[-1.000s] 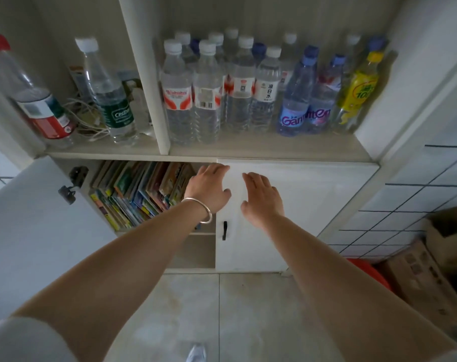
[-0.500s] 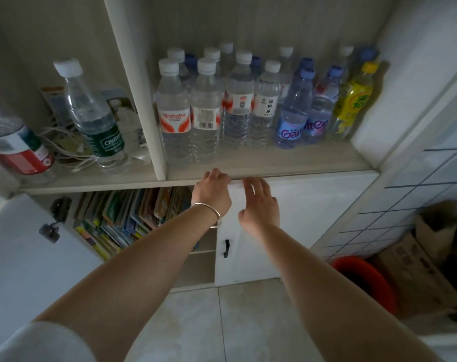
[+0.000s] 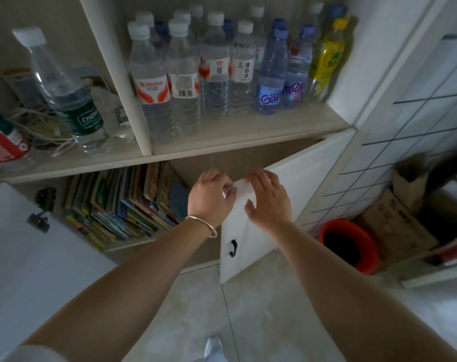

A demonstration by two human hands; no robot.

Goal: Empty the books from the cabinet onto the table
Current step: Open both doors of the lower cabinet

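Observation:
A row of colourful books [image 3: 125, 202] stands leaning on the lower cabinet shelf, left of my hands. The right cabinet door [image 3: 295, 202] is white with a small black handle [image 3: 233, 248] and hangs partly swung out. My left hand [image 3: 210, 198], a bangle on its wrist, grips the door's top corner. My right hand [image 3: 268, 201] holds the same top edge, fingers hooked over it. The left cabinet door [image 3: 26, 257] stands wide open at the lower left.
Several water bottles [image 3: 209, 74] crowd the upper shelf [image 3: 248, 131]; more bottles and cables lie in the left compartment [image 3: 52, 113]. A red bucket [image 3: 349, 245] and a cardboard box [image 3: 400, 226] stand on the tiled floor at right.
Both hands reached the top edge of the right door and took hold; the door, closed before, has swung partly out, showing the inside behind it.

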